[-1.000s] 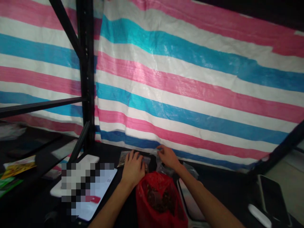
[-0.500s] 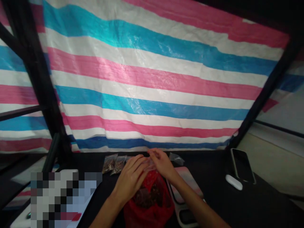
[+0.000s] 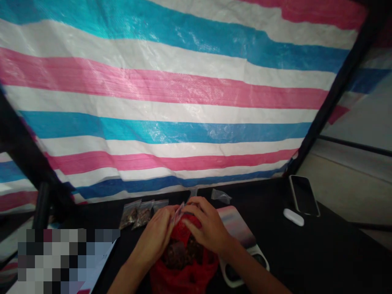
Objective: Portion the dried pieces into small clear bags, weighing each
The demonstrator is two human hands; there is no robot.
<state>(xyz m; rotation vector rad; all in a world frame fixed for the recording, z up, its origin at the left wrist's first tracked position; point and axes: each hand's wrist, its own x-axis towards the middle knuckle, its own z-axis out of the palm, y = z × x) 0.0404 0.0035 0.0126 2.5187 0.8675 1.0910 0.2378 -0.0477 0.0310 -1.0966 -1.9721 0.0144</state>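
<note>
Your left hand, your right hand, fingers pinched nearly closed on one small clear plastic bag, above open red plastic bag.

No text, number or brand can be read here. At the lower left, a blocky blur covers much of the pale flat item, and any print under it cannot be made out.
</note>
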